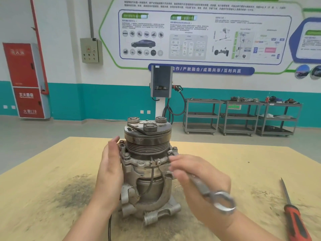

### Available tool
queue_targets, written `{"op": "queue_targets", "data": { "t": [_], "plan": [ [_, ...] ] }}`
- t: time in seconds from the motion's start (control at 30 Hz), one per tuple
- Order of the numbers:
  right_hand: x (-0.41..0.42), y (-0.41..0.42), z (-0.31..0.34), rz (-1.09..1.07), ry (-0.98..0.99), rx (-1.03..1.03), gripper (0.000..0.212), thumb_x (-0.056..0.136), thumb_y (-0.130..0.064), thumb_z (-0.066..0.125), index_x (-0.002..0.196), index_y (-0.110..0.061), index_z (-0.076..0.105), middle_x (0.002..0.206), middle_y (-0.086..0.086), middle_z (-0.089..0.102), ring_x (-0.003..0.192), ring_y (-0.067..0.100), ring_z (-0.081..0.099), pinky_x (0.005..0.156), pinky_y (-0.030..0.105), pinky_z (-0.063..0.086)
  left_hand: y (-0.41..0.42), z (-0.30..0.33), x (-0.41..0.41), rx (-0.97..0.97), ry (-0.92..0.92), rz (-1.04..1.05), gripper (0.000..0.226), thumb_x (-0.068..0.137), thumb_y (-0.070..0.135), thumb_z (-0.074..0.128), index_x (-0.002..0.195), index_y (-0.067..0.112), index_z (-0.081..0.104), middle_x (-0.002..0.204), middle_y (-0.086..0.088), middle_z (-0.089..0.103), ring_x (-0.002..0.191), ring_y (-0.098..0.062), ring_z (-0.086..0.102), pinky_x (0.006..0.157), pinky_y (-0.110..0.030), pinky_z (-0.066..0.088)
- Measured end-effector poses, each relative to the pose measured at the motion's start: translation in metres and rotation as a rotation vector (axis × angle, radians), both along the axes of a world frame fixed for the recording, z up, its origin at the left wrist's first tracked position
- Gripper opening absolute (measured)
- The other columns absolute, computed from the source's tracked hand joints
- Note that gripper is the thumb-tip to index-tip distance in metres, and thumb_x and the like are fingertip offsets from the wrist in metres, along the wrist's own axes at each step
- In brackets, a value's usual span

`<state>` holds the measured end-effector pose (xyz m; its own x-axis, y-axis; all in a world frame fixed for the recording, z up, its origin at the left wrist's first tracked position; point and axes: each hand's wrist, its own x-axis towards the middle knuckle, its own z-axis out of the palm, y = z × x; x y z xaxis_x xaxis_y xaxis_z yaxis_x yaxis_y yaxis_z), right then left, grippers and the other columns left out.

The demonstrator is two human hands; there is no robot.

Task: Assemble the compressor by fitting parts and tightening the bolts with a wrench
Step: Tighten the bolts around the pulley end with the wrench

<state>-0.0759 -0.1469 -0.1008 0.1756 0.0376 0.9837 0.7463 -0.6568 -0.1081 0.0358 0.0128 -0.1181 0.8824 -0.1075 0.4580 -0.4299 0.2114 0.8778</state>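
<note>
— Standing the compressor (147, 171) on its end in the middle of the bench (52, 171), pulley up: why that way?

— It puts the ring of flange bolts round the body within reach from the side, I'd judge. The left hand (109, 171) lies flat against the left side of the housing, fingers (113, 145) straight and together, gripping nothing; it looks like a brace so the casting does not turn or tip.

— And the right hand (194, 176)?

— It holds the wrench (208, 190), fingers curled round the shank. The ring end points back toward the person and is free; the far end goes in at the right of the flange, beside the cable clamp. That hand is blurred, so I cannot tell whether the far end sits on a bolt head.

— So which step is this?

— Tightening a bolt on the right side, most likely. If the wrench is only half seated, it may slip and round the head.

— Anything else about?

— A red-handled screwdriver (293, 218) lies well apart at the right edge of the bench, handy but clear of the swing
</note>
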Motion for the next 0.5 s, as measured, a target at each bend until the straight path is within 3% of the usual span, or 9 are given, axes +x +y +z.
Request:
{"op": "queue_targets", "data": {
  "t": [0.1,0.17,0.23,0.37,0.5],
  "plan": [
    [-0.003,0.017,0.001,-0.117,0.055,-0.070,0.026,0.090,-0.028,0.066,0.091,-0.004,0.075,0.095,0.002,0.073,0.091,0.006,0.068,0.081,0.021,0.056,0.002,-0.004,-0.004,0.116,-0.154,-0.105,0.120,0.051,0.098,0.048,0.148,0.030,0.030,0.128,0.030,0.056,0.123,0.003,0.052,0.102,-0.026,0.044],
    [-0.006,0.023,0.005,-0.088,0.127,-0.043,0.022,0.086,-0.027,0.069,0.095,-0.007,0.075,0.096,-0.002,0.072,0.090,0.005,0.067,0.077,0.022,0.056,0.004,-0.003,-0.003,0.153,-0.146,-0.186,0.135,0.036,0.093,0.063,0.150,0.032,0.024,0.135,0.024,0.053,0.129,-0.010,0.051,0.108,-0.041,0.041],
    [-0.010,0.022,0.015,0.012,0.179,0.062,0.021,0.089,-0.024,0.064,0.106,-0.014,0.068,0.094,-0.006,0.071,0.085,0.006,0.067,0.073,0.022,0.056,0.005,0.000,-0.004,0.195,-0.148,-0.217,0.143,0.031,0.088,0.071,0.152,0.033,0.019,0.147,0.011,0.042,0.135,-0.011,0.044,0.113,-0.046,0.035],
    [-0.013,0.002,0.041,0.242,0.219,0.493,0.016,0.097,-0.012,0.042,0.110,-0.020,0.043,0.081,0.008,0.069,0.066,0.021,0.064,0.063,0.028,0.051,0.003,0.002,-0.009,0.273,-0.108,-0.128,0.136,0.042,0.067,0.080,0.154,0.040,0.008,0.153,0.016,0.030,0.136,0.000,0.036,0.115,-0.036,0.032],
    [-0.003,-0.021,0.046,0.560,0.446,1.043,0.023,0.098,0.004,0.032,0.106,-0.015,0.043,0.063,0.013,0.063,0.049,0.021,0.053,0.053,0.027,0.045,0.001,0.002,-0.012,0.259,-0.060,-0.078,0.137,0.042,0.069,0.077,0.153,0.040,0.002,0.156,0.017,0.024,0.142,-0.004,0.029,0.118,-0.040,0.027]
  ]
}}
